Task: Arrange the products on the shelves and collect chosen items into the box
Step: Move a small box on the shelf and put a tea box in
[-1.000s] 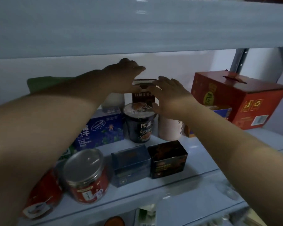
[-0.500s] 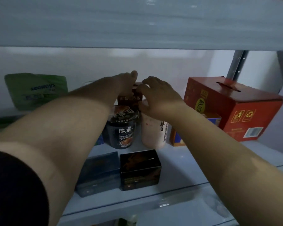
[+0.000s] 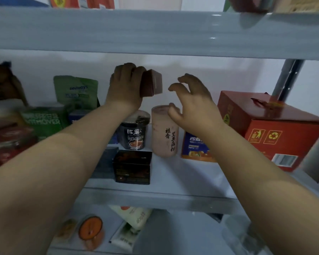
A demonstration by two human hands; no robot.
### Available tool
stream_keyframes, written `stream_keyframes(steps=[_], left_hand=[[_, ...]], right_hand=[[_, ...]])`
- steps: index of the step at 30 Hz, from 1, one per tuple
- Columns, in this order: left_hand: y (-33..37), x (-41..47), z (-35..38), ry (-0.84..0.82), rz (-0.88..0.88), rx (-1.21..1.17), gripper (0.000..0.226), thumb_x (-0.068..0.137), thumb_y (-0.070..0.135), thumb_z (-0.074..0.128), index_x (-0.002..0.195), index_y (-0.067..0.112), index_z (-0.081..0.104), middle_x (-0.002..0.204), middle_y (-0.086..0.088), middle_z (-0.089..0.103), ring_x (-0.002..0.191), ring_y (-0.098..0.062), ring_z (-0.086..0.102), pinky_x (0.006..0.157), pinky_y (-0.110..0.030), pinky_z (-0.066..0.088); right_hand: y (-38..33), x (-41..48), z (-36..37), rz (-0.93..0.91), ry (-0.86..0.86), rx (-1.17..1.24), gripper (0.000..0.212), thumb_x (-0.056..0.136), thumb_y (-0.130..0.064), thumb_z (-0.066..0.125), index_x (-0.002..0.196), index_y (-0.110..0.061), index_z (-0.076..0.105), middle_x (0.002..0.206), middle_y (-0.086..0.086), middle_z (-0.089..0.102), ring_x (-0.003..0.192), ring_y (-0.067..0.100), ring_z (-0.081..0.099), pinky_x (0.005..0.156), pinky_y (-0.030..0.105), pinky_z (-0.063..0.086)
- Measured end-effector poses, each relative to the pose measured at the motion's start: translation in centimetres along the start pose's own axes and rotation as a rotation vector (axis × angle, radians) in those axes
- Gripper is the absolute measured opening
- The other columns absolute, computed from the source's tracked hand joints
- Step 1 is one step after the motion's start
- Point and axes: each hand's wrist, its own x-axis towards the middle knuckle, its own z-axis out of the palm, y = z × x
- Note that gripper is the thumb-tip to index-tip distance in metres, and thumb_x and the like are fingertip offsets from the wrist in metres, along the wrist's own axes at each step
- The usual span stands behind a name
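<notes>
Mid shelf (image 3: 173, 183), central stretch.

- The small dark-red box (image 3: 152, 83) is gripped by the left hand (image 3: 122, 83), fingers wrapped round its left side. It is held clear of the shelf, up toward the back edge, above the dark cup (image 3: 134, 132).
- The right hand (image 3: 191, 97) hovers just beside it over the pink cup (image 3: 165, 131), fingers loosely curled, nothing held.
- A black box (image 3: 132, 167) is noted near the front edge, and a red carton (image 3: 271, 126) toward the right end.

Progress, as judged: one item is lifted but neither set down nor collected. No collecting box is seen. Most of the task is taken to remain.
</notes>
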Motion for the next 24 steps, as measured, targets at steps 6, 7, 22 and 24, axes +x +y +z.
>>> stream_keyframes(steps=[6, 7, 22, 24], left_hand=[[3.9, -5.5, -8.7, 0.228, 0.152, 0.015, 0.059, 0.081, 0.021, 0.072, 0.133, 0.004, 0.052, 0.126, -0.014, 0.041, 0.11, -0.036, 0.039, 0.092, -0.049, 0.042], [4.9, -6.4, -10.4, 0.236, 0.166, 0.006, 0.055, 0.084, 0.021, 0.07, 0.133, 0.003, 0.052, 0.125, -0.01, 0.037, 0.111, -0.035, 0.038, 0.094, -0.05, 0.043], [18.5, -12.7, -13.7, -0.05, -0.572, -0.881, 0.074, 0.086, 0.023, 0.081, 0.14, 0.041, 0.034, 0.143, 0.005, 0.048, 0.127, -0.001, 0.051, 0.103, -0.015, 0.046], [18.9, -14.6, -10.2, -0.261, -0.764, -1.042, 0.062, 0.09, 0.031, 0.076, 0.139, 0.039, 0.039, 0.133, 0.01, 0.059, 0.114, 0.005, 0.061, 0.096, -0.018, 0.053]], right_hand=[[0.5, -3.2, -2.3, 0.059, 0.022, 0.148, 0.049, 0.089, -0.026, 0.066, 0.134, -0.009, 0.058, 0.142, 0.019, 0.05, 0.133, 0.036, 0.047, 0.106, 0.047, 0.044], [0.6, -3.8, -2.5, 0.06, 0.024, 0.173, 0.052, 0.089, -0.026, 0.067, 0.137, -0.009, 0.056, 0.143, 0.018, 0.049, 0.133, 0.034, 0.047, 0.107, 0.047, 0.045], [1.8, -16.0, -3.1, 0.506, -0.242, 1.025, 0.068, 0.061, -0.054, 0.082, 0.122, -0.041, 0.054, 0.112, -0.025, 0.07, 0.104, 0.0, 0.069, 0.084, 0.02, 0.055], [2.2, -17.3, -2.2, 0.598, -0.258, 1.063, 0.074, 0.061, -0.061, 0.079, 0.125, -0.031, 0.057, 0.112, -0.013, 0.073, 0.102, 0.004, 0.071, 0.084, 0.026, 0.055]])
